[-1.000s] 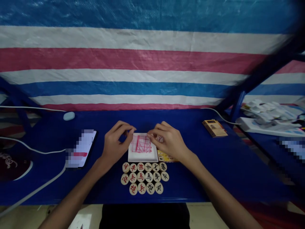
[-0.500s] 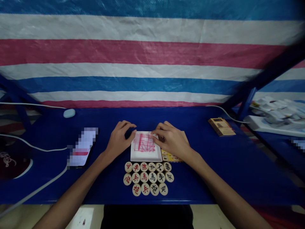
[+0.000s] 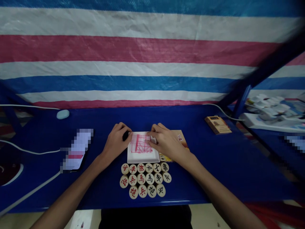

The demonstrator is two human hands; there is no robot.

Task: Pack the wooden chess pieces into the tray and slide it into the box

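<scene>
A shallow white lid or tray (image 3: 143, 158) with red ruled lines on its face lies in front of me. At its upper left corner my left hand (image 3: 118, 138) is closed, thumb and fingers bent together at the rim. My right hand (image 3: 164, 140) reaches over the upper right part, its curled fingers at the far edge and its thumb on the lined face. Partly covered by that hand is a tan and yellow printed card or box (image 3: 179, 136). Below the lid, round Chinese chess pieces (image 3: 141, 178) with red or black characters stand in three rows.
A phone (image 3: 77, 151) with a cable lies to the left, a pale blue rounded device (image 3: 63, 114) behind it. A small tan box (image 3: 218, 124) is at the right, near a white power strip (image 3: 269, 122). Striped sheeting (image 3: 143, 51) hangs behind the blue table (image 3: 226, 165).
The view has shifted slightly, so things appear a little further left. My right hand has slid a short way left over the lid; the left hand stays at its corner. The pieces keep their arrangement.
</scene>
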